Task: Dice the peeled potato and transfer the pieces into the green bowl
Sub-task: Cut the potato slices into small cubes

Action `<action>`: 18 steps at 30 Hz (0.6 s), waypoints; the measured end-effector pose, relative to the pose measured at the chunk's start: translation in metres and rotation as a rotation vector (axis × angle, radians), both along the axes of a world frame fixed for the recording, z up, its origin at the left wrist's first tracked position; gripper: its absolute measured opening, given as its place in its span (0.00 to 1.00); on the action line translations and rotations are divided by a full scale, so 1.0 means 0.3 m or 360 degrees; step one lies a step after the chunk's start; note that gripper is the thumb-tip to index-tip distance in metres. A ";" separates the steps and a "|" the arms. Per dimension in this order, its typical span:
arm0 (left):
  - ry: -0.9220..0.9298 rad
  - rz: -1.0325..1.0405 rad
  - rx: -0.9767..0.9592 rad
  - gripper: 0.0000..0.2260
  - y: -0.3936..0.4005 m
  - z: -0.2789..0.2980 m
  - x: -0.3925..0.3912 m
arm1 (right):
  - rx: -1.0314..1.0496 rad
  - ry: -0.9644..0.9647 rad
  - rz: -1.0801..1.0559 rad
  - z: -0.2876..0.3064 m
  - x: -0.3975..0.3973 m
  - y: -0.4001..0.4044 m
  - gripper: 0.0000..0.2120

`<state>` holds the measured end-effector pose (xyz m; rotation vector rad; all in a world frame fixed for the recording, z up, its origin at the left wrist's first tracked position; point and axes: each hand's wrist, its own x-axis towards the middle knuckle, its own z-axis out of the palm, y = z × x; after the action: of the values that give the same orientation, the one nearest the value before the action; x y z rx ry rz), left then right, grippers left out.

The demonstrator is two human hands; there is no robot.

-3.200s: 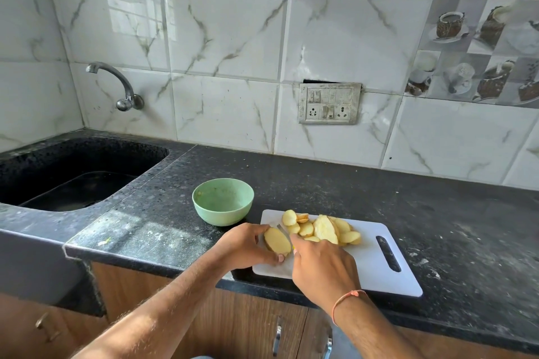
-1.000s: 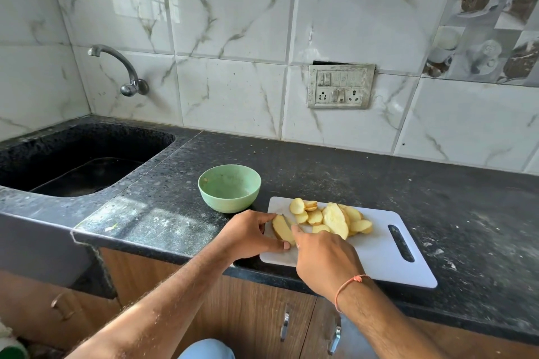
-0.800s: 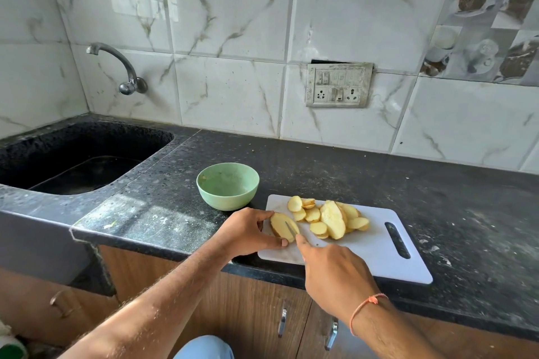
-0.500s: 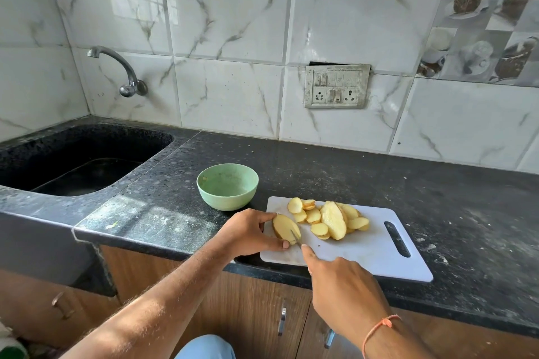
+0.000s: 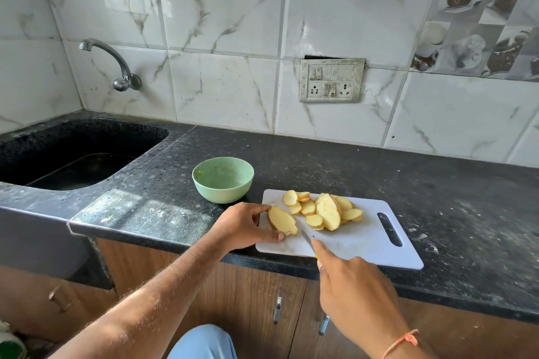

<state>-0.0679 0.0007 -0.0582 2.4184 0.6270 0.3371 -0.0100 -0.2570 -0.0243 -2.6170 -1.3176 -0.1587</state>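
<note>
Head view: left hand (image 5: pixel 245 224) pinches potato (image 5: pixel 282 220) at board (image 5: pixel 364 242) left edge; right hand (image 5: pixel 354 294) grips knife (image 5: pixel 306 237). Potato likely firm, wet-slick; hold by ends.

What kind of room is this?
It looks like a home kitchen. A tap sticks out of the tiled wall over a dark sink, and potato slices lie on a white cutting board on the counter.

Glossy marble-look wall tiles (image 5: pixel 221 3); speckled dark stone counter (image 5: pixel 350 172); matt white plastic cutting board (image 5: pixel 361 239).
</note>
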 end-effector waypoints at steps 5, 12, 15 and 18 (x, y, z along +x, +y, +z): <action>-0.0079 0.0006 0.0010 0.30 0.003 -0.015 -0.008 | 0.0106 0.0011 0.0020 0.016 0.035 0.077 0.24; -0.0137 0.0009 -0.0012 0.25 0.010 -0.033 -0.006 | 0.0133 -0.0035 0.0092 0.017 0.056 0.236 0.21; -0.0149 0.0034 -0.0024 0.31 0.015 -0.040 -0.006 | 0.0074 -0.0063 0.0109 0.020 0.057 0.285 0.16; -0.0163 0.0029 -0.0042 0.31 0.017 -0.042 -0.006 | -0.0010 -0.0124 0.0078 0.013 0.053 0.314 0.14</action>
<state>-0.0697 0.0058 -0.0708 2.3550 0.6040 0.4547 0.0060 -0.1627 -0.0204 -2.6055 -1.4076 -0.2515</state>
